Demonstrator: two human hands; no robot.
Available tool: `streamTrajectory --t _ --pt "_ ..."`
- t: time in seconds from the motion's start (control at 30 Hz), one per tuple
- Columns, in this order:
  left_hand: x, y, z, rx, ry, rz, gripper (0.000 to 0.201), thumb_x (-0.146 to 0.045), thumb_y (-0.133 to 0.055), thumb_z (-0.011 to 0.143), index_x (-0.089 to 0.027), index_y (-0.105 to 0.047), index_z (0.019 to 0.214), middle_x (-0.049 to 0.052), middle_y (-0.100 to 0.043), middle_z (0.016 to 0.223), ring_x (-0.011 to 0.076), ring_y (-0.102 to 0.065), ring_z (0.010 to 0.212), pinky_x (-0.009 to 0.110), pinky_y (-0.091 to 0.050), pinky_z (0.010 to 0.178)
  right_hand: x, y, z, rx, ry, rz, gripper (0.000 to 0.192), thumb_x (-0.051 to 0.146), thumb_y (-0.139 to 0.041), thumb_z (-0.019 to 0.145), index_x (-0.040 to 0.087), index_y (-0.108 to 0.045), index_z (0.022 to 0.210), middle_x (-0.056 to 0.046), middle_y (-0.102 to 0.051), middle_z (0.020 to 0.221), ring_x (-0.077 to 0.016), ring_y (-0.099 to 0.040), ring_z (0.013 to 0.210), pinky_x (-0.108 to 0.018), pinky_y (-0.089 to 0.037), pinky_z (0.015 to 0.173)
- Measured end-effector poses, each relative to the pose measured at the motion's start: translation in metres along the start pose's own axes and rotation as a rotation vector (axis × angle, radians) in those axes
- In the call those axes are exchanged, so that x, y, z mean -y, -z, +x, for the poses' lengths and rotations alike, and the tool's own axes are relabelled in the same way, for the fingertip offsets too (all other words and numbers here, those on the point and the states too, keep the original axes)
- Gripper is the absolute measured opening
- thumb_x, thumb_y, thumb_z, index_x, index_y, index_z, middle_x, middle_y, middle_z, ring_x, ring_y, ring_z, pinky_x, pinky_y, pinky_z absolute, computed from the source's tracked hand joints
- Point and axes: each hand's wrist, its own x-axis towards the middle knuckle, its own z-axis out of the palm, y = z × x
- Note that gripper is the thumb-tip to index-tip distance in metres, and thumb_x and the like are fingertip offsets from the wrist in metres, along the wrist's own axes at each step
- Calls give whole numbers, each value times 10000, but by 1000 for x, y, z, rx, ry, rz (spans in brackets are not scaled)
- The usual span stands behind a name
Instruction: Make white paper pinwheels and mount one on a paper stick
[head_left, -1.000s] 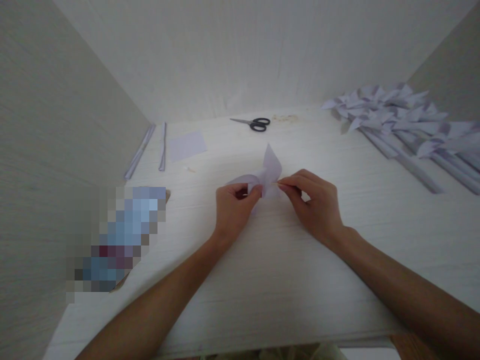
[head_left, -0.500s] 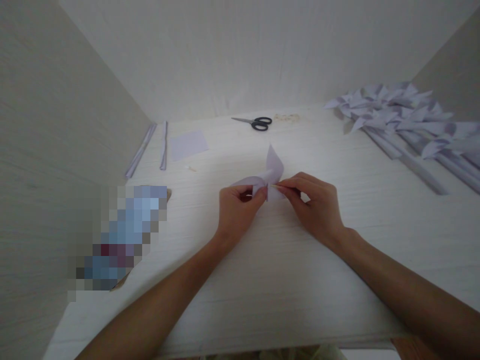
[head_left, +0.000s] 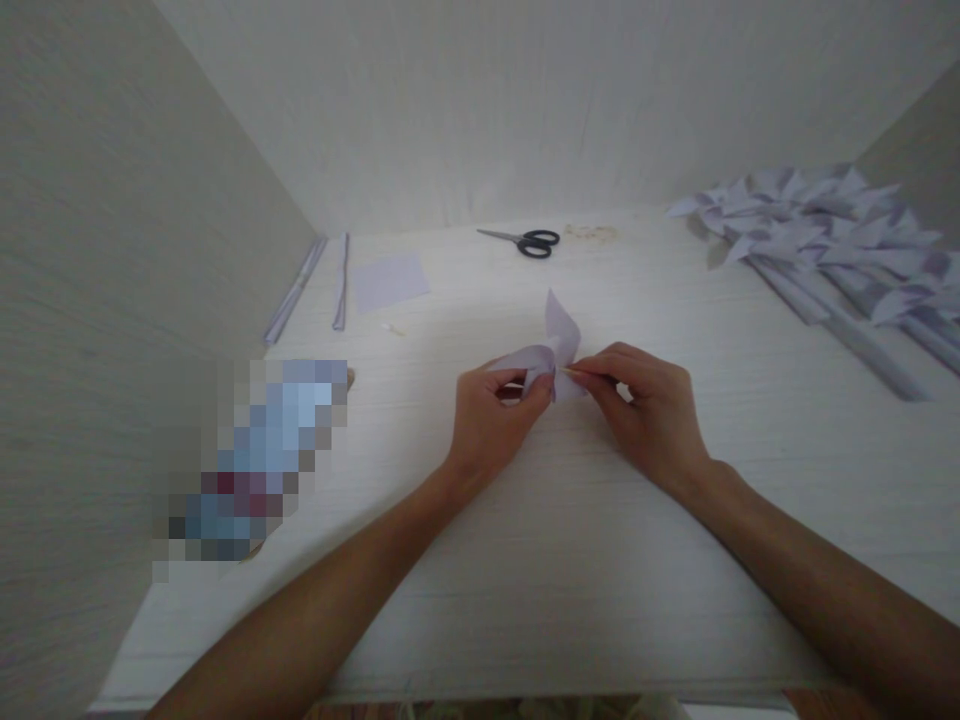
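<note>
I see the folded paper piece point(head_left: 559, 345) at the middle of the table point(head_left: 570, 560), pinched between my left hand point(head_left: 499, 415) on its left and my right hand point(head_left: 649, 410) on its right; both hands touch it. Behind it, near the back wall point(head_left: 525, 110), lie the scissors point(head_left: 525, 241), with a small heap of bits point(head_left: 592, 232) just to their right. To the left of the scissors lies a flat paper sheet point(head_left: 390, 282), and further left two folded strips point(head_left: 315, 285) run along the left wall point(head_left: 112, 300). A blurred object point(head_left: 255, 460) sits at the near left. At the far right, well apart from my hands, a pile of finished paper pieces point(head_left: 825, 245) lies on the table.
</note>
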Motion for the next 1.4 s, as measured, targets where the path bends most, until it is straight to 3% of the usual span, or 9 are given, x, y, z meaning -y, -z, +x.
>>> streamTrajectory --t 0.4,0.63,0.83,0.97,1.2,1.4 --pt "-1 1 0 22 -33 59 172 -248 -546 685 -137 -651 606 14 -633 641 86 -557 556 162 -443 495 -2 1 0 2 41 -28 130 163 -515 773 197 -637 742 -34 -618 690 -139 -564 615 -262 -441 534" --pt "-3 1 1 34 -15 104 188 -242 -533 689 -127 -641 587 15 -602 593 86 -531 528 171 -427 468 -9 2 -5 -8 198 -185 168 161 -471 795 217 -629 806 -38 -609 731 -140 -560 626 -257 -448 526" --pt "0 1 0 23 -92 162 181 -224 -517 688 -138 -623 568 5 -571 597 81 -513 542 180 -429 515 -9 4 -3 90 297 -345 201 116 -434 790 193 -614 836 -60 -593 730 -162 -539 649 -278 -436 546" --pt "3 1 1 11 -106 208 195 -235 -510 692 -142 -578 534 -16 -489 547 77 -452 521 186 -370 490 -6 4 -2 108 300 -396 208 111 -413 798 177 -611 798 -65 -587 714 -161 -532 633 -278 -427 546" --pt "2 1 3 30 -15 224 280 -294 -483 701 -152 -458 461 -36 -354 488 73 -329 485 205 -242 436 -5 1 0 132 266 -402 212 106 -402 795 165 -605 781 -68 -585 721 -166 -531 651 -278 -427 571" --pt "0 0 4 31 5 198 289 -313 -470 699 -157 -439 457 -38 -318 485 74 -312 482 214 -233 451 -3 -1 1 126 211 -363 209 105 -410 782 164 -610 761 -67 -584 707 -171 -533 651 -274 -423 583"
